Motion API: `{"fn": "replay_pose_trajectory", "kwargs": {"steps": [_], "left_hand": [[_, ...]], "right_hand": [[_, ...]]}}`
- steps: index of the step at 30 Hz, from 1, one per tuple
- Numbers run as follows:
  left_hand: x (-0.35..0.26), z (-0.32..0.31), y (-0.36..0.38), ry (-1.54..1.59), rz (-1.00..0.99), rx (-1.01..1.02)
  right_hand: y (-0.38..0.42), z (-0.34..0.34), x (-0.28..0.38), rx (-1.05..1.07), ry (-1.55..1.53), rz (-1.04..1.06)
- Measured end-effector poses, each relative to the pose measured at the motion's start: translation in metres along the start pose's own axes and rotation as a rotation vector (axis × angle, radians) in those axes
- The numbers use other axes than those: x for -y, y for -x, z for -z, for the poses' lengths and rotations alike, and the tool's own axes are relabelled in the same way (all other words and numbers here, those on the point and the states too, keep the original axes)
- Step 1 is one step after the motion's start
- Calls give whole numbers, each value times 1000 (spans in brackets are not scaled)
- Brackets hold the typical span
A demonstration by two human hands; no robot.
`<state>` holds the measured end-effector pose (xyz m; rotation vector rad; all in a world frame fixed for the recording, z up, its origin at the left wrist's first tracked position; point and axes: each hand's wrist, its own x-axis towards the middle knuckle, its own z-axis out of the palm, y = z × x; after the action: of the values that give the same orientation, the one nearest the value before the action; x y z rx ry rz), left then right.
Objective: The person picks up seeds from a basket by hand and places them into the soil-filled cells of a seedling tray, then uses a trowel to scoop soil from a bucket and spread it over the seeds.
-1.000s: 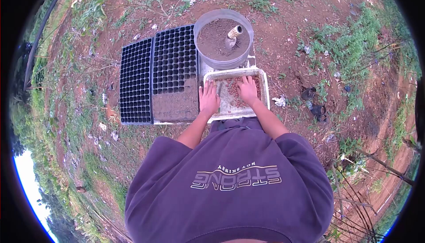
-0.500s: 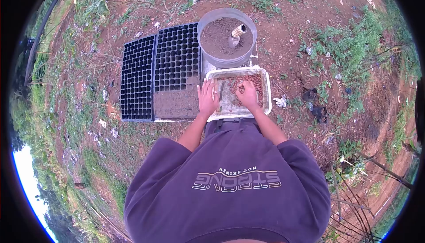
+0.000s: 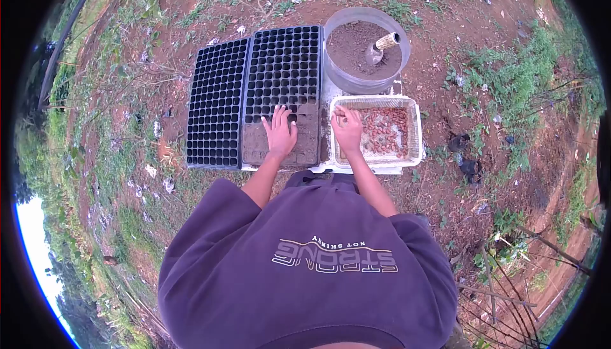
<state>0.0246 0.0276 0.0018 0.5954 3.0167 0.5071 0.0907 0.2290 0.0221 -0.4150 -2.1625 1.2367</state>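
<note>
My left hand [image 3: 280, 134] lies over the soil-filled front part of the right seed tray [image 3: 284, 62], its fingers spread. At the left side of the white basin [image 3: 412, 153] is my right hand [image 3: 347, 131], fingertips drawn together; whatever they hold is too small to make out. Reddish-brown seeds [image 3: 385, 129] are scattered inside the basin. The back rows of the right tray are black, unfilled cells.
Another black seed tray [image 3: 215, 104] stands at the left. Behind the basin is a round tub [image 3: 405, 62] of dark soil with a scoop [image 3: 384, 43] stuck in it. Weedy ground surrounds them, with dark shoes [image 3: 470, 167] at the right.
My left hand has moved left from the basin's edge onto the soil of the tray. My right hand has shifted from the seeds to the basin's left side. The view has shifted too.
</note>
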Motion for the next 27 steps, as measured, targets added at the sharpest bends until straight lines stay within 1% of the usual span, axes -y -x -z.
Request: {"fn": "replay_pose_trajectory", "kwargs": {"steps": [1, 3, 4, 5, 6, 8, 13, 15, 19, 21, 27], "left_hand": [[7, 2, -1, 1, 3, -2], [19, 7, -5, -24, -36, 63], [24, 8, -7, -31, -40, 113], [27, 9, -8, -28, -43, 113], [29, 9, -8, -45, -67, 125], [31, 9, -8, -77, -92, 156], [33, 12, -6, -42, -139, 137], [33, 13, -6, -28, -147, 131], [35, 17, -7, -5, -139, 155], [36, 16, -9, 15, -144, 160], [38, 11, -10, 43, -150, 145]], "right_hand": [[1, -8, 6, 9, -1, -39], [3, -20, 12, 48, -4, -17], [4, -26, 14, 51, 16, 29], [6, -31, 16, 55, 37, 74], [8, -36, 17, 77, 5, 54], [10, -42, 19, 92, 42, 55], [11, -51, 26, 141, 203, 69], [11, -56, 24, 166, 291, 143], [11, -62, 24, 223, 327, 149], [11, -63, 25, 269, 360, 114], [12, -68, 19, 265, 423, 137]]}}
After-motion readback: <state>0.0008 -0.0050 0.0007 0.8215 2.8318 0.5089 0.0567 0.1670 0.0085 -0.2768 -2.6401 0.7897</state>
